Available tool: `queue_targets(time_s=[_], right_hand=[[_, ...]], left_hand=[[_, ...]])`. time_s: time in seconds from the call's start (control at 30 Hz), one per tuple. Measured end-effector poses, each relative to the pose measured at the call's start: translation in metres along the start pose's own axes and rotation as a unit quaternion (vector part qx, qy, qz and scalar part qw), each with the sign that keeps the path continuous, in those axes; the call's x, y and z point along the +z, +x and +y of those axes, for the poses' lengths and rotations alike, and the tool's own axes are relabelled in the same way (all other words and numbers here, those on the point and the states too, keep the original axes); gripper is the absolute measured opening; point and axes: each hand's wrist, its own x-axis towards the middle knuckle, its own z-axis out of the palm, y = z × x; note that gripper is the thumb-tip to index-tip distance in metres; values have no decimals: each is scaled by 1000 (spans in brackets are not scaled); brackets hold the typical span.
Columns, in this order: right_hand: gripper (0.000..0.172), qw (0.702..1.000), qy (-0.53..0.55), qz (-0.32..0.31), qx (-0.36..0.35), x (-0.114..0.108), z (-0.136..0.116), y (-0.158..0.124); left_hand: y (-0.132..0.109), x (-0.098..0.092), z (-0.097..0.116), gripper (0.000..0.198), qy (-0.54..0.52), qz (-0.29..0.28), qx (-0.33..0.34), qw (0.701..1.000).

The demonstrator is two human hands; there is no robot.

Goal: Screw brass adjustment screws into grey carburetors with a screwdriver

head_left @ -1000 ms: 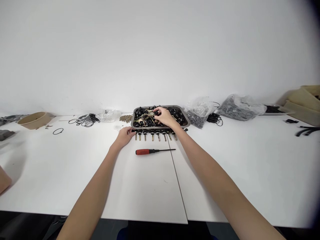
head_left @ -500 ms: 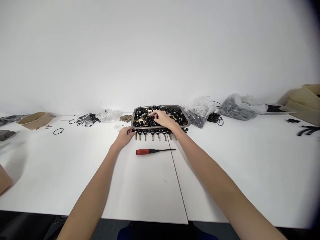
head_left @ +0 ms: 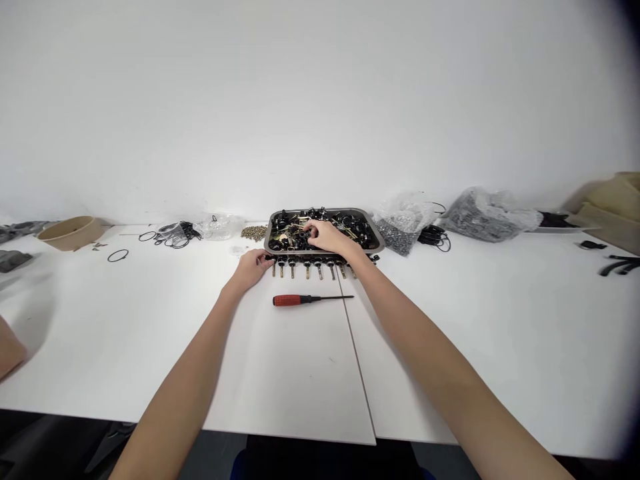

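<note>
A metal tray [head_left: 379, 244] stands near the wall, heaped with small black parts [head_left: 290, 223] and brass-coloured, blade-like pieces. Along its front edge runs a row of black-headed parts with brass shafts [head_left: 307, 272], the shafts pointing toward me. My left hand [head_left: 253, 268] rests at the left end of this row, fingertips closed on the end part. Over the tray, my right hand [head_left: 325, 237] has its fingers bent together among the loose pieces; what they grip is too small to make out. A screwdriver with a red handle [head_left: 287, 301] lies in front of the row, its tip to the right.
Left of the tray are a pile of small brass pieces [head_left: 254, 232], a clear bag [head_left: 219, 228], black rings [head_left: 175, 237] and a tan bowl [head_left: 70, 235]. Bags of grey parts [head_left: 400, 230] and black cords [head_left: 435, 237] lie right. Another person's skin [head_left: 9, 350] shows at the left edge.
The view has shifted slightly. Both hands stay in nearly the same places, left at the row's end and right in the tray.
</note>
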Motion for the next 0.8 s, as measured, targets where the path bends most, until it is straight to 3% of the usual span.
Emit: queue_targets(time_s=[0.8], right_hand=[[29,1000,0,3,11,2,3,5]], left_hand=[[1,0,0,23,7,-3,-5,1000]])
